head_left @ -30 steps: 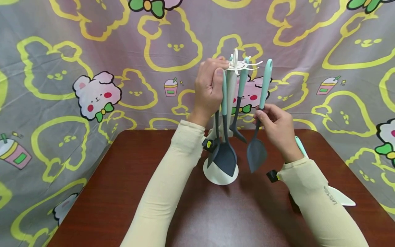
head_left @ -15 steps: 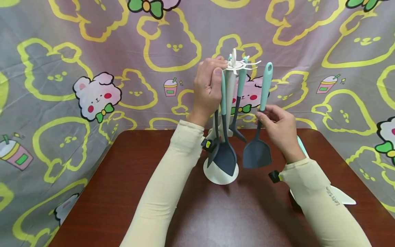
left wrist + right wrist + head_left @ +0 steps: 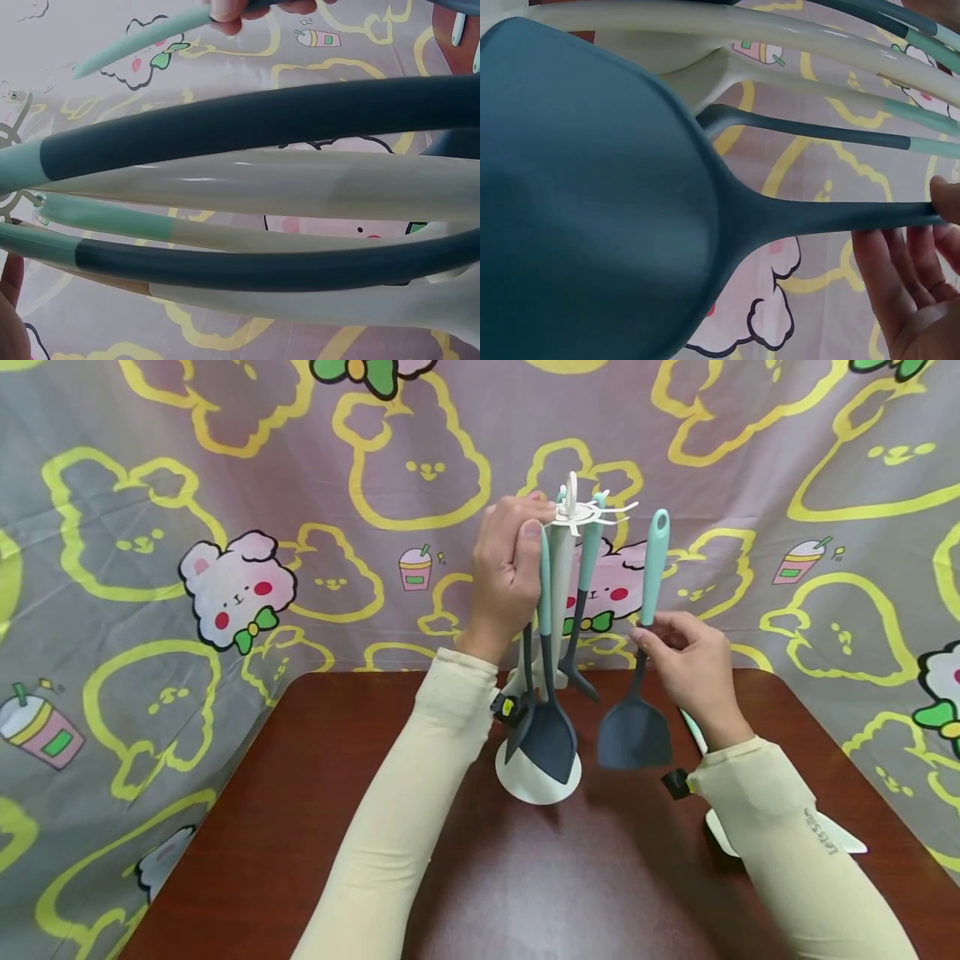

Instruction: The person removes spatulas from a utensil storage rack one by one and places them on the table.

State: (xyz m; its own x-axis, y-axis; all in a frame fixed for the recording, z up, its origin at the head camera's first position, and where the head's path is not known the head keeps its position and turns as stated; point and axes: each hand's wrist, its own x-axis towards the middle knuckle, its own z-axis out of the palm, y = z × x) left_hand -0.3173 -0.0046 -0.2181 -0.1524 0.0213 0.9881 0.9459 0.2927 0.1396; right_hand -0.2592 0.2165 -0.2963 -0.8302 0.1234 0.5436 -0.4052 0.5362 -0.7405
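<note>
My right hand (image 3: 693,664) pinches a spatula (image 3: 636,735) where its mint handle meets the dark grey shaft. The spatula hangs upright in the air, right of the white utensil rack (image 3: 561,585), its broad blade facing me. My left hand (image 3: 510,568) grips the rack's top from the left, fingers over the hooked ring. Several utensils hang on the rack, among them a pointed dark turner (image 3: 551,743) in front and a dark angled utensil (image 3: 577,668) at the right. In the right wrist view, thumb and fingers hold the spatula's shaft (image 3: 832,216).
The rack's round white base (image 3: 536,789) stands on the dark red table (image 3: 360,760). A white piece (image 3: 840,835) and a mint handle (image 3: 693,731) lie at the right, partly hidden by my right sleeve. A patterned curtain (image 3: 300,468) hangs behind the table.
The spatula has turned from nearly edge-on to showing its broad blade, and has shifted slightly right with my right hand. My left hand stays on the rack.
</note>
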